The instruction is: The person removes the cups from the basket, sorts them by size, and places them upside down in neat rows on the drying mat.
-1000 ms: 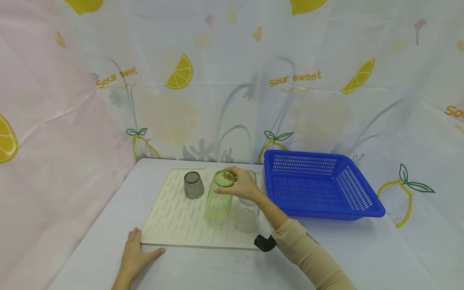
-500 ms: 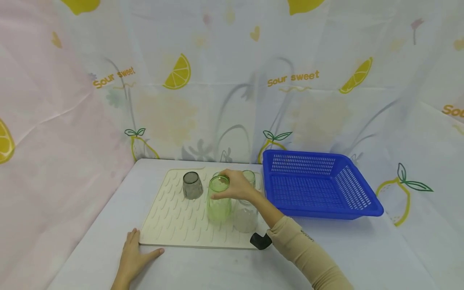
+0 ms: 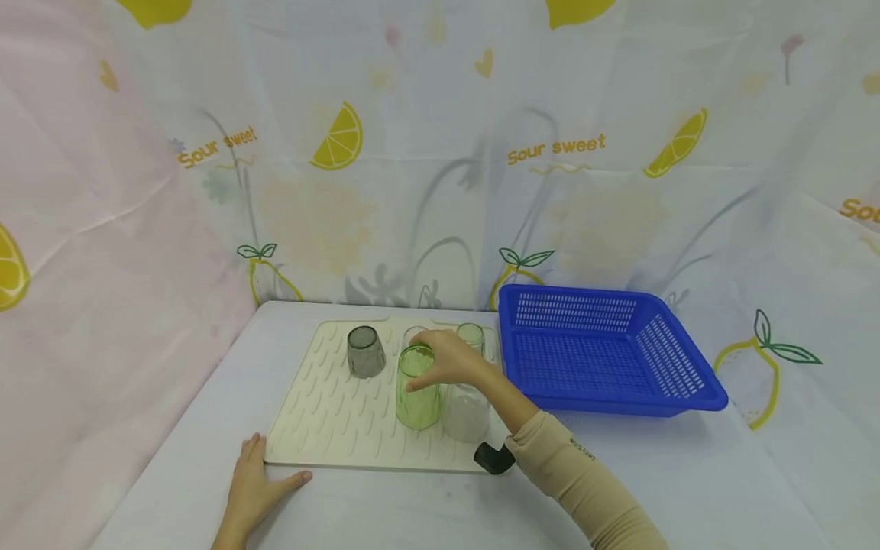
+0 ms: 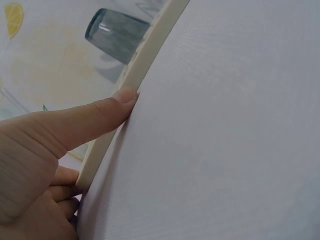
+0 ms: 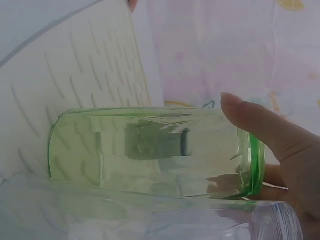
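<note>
My right hand (image 3: 447, 360) holds a green drinking glass (image 3: 418, 409) near its top, thumb on one side and fingers on the other. In the right wrist view, the thick base of this green glass (image 5: 85, 145) is at the hand and its rim is at the mat, so it stands upside down. Close beside it is a clear glass (image 3: 467, 418). A grey glass (image 3: 365, 354) stands inverted farther left on the cream ridged mat (image 3: 323, 435). At the mat's front left corner rests my left hand (image 3: 254, 489), its thumb (image 4: 107, 112) against the front edge.
Behind the right hand, a clear glass (image 3: 415, 333) and a pale green glass (image 3: 471, 334) are partly hidden. A blue perforated basket (image 3: 619, 405) stands right of the mat. A printed curtain (image 3: 412, 153) rises behind the table. Something black and bent (image 3: 493, 458) sits by the right wrist.
My right hand has lowered the green glass and brought it slightly nearer; it was tilted and now stands straight on the mat. The left hand has stayed at the corner.
</note>
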Demonstrator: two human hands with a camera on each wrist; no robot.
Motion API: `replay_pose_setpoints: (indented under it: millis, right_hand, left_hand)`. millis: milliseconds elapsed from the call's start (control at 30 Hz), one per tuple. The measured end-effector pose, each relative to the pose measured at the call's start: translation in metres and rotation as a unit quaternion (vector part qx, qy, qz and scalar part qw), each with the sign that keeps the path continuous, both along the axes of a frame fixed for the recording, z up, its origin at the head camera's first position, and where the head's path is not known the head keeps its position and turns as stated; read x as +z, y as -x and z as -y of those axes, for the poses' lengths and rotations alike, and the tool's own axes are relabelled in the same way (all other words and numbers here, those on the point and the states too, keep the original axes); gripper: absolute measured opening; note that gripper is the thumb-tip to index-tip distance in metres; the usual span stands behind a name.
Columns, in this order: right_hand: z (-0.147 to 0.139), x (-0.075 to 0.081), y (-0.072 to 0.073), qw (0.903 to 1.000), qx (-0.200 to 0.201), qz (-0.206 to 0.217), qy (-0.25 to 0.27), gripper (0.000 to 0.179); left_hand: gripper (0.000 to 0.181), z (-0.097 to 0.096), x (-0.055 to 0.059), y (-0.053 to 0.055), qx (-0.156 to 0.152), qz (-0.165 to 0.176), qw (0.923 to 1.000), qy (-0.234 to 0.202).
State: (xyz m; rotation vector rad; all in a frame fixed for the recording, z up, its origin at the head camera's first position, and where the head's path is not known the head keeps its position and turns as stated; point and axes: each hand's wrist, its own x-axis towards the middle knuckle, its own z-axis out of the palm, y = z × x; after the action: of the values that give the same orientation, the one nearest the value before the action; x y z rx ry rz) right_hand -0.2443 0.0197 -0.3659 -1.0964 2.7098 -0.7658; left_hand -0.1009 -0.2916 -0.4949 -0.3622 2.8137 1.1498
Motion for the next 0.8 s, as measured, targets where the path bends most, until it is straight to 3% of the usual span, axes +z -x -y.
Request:
replay_pose_setpoints:
  millis: [333,567,800]
  right_hand:
    - [0.002,-0.007,-0.003,0.9986,-0.046,-0.02,0.015,0.069]
    - [0.001,-0.007,-0.003,0.999,-0.02,-0.04,0.01,0.071]
    - [-0.013,-0.012,-0.005,0.9943,-0.009,-0.036,0.1,0.072]
  left_hand:
    - [0.116,-0.002,0.001,-0.002,0.005,-0.001,1.0,0.005]
    - [0.115,-0.004,0.002,-0.002,0.005,-0.012,0.9999,-0.001]
    - [0.115,-0.004,0.001,-0.002,0.003,-0.015,0.9999,0.001]
